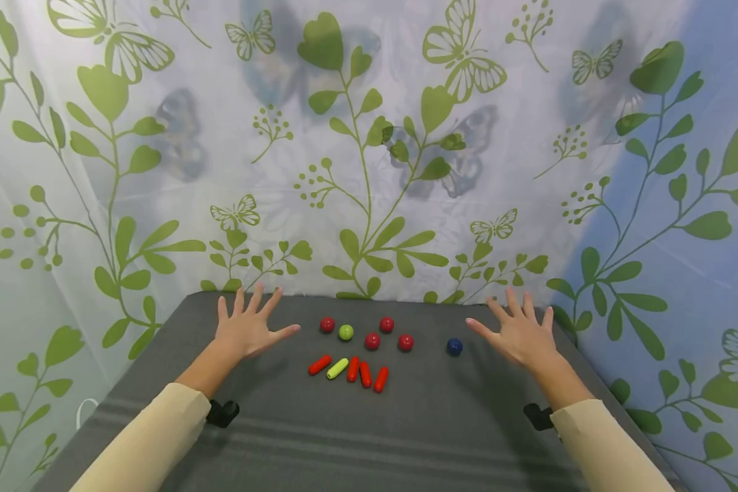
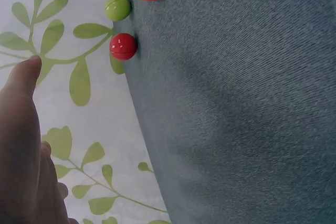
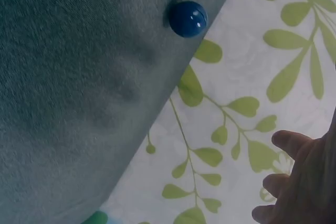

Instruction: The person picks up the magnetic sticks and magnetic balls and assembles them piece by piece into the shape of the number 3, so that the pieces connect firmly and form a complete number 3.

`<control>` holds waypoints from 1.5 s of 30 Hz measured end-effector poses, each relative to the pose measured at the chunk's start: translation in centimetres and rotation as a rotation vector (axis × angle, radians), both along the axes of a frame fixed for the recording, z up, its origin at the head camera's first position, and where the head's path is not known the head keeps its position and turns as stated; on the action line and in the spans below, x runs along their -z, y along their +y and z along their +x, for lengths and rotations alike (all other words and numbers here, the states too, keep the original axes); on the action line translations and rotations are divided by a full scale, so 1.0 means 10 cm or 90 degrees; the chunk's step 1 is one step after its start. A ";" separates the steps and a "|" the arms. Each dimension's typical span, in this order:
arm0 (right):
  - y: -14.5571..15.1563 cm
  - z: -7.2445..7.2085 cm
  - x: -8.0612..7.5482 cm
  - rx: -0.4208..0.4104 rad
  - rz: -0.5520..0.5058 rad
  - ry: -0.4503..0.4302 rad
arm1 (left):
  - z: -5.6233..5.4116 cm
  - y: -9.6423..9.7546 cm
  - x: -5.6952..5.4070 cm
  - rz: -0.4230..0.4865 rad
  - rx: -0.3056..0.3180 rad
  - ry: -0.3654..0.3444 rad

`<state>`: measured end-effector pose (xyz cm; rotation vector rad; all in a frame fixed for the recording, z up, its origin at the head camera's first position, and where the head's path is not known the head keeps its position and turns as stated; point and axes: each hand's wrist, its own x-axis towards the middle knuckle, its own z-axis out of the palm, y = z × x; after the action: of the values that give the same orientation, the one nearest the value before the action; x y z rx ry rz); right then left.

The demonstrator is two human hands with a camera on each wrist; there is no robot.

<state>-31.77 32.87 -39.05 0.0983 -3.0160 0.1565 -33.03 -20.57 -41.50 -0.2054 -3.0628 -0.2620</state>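
Observation:
My left hand (image 1: 246,331) is held over the left part of the grey table with fingers spread, holding nothing. Its thumb points toward a red ball (image 1: 327,324), the closest thing to it. On the other side my right hand (image 1: 523,336) is likewise spread and holds nothing, with a dark blue ball (image 1: 454,347) just left of its thumb. Between the hands lie a lime green ball (image 1: 346,332) and more red balls (image 1: 372,341). In front of the balls is a row of small red cylinders (image 1: 365,374) with one yellow-green cylinder (image 1: 337,369) among them.
The dark grey table (image 1: 369,437) reaches back to a white curtain (image 1: 270,171) printed with green leaves and butterflies, which also hangs along both sides. A black wrist mount (image 1: 223,413) sits under the left forearm, another (image 1: 538,416) under the right. A white cable loop (image 1: 86,410) shows at left.

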 end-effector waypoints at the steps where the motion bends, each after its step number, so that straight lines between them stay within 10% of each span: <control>1: -0.01 0.01 0.02 -0.001 0.003 0.003 | 0.00 0.01 0.01 -0.001 0.002 0.002; 22: -0.48 0.30 0.59 -0.154 -0.071 0.096 | 0.42 0.33 0.35 0.012 0.052 0.089; 45: -0.94 0.41 0.67 -0.321 -0.215 -0.042 | 0.82 0.66 0.55 0.156 0.126 0.018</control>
<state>-27.66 23.42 -45.78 0.8294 -2.9066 0.7164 -24.87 -13.93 -46.98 -0.4930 -2.9471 -0.6349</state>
